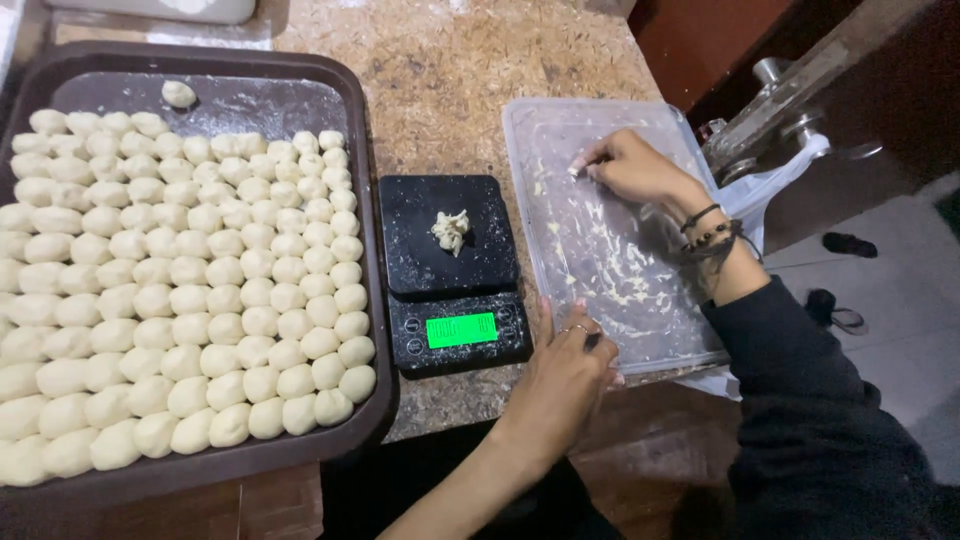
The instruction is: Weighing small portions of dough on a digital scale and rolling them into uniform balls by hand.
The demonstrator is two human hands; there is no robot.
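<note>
- The right hand [632,168] reaches into the clear plastic container [560,130] from the right, wrist bent, palm down, fingers curled together with their tips pressed to the container's floor near its far left corner.
- Whether those fingertips pinch any dough cannot be told; they look bunched, scraping at the smeared surface.
- The right wrist carries dark bracelets [708,235], and a black sleeve [800,400] covers the forearm, which crosses the container's right wall.
- The left hand [570,365] comes up from the near edge of the counter [450,60], its forearm bare; it rests against the container's near left corner, fingers held close together and pointing away, a ring on one finger.
- That hand steadies the container's rim rather than pinching anything; its thumb side lies just beside the scale [450,300].
- The container sits at the right end of the counter, its near right corner hanging past the counter edge, its floor streaked with pale dough residue [610,270].
- The black digital scale stands between the container and the tray [250,65], its display lit green; a small ragged lump of dough [451,231] lies on its platform.
- The dark brown tray fills the left of the counter, packed with rows of pale dough balls [180,290]; one ball [178,94] sits alone near the tray's far edge.
</note>
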